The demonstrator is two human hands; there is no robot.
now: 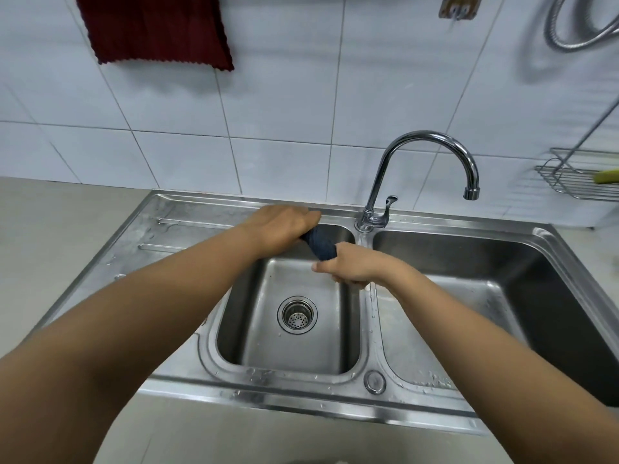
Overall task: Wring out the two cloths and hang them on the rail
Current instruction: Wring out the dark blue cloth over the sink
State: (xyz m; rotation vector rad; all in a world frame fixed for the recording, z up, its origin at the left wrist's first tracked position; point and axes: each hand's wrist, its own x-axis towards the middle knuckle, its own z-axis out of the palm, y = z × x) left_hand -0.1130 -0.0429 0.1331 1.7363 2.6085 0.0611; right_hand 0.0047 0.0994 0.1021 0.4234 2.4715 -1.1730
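Observation:
A dark blue cloth [321, 242] is twisted into a tight roll above the left basin [294, 349] of a steel double sink. My left hand [284, 226] grips its far end and my right hand [351, 266] grips its near end. Only the short middle stretch of the roll shows between my fists. A dark red cloth [154, 28] hangs flat against the tiled wall at the upper left; whatever holds it is out of frame.
A curved chrome tap [418, 169] stands behind the divider, its spout over the right basin [502, 296]. A drain strainer [297, 315] sits in the left basin. A wire rack [579, 179] and a metal hose [576, 28] are on the right wall. Beige counter surrounds the sink.

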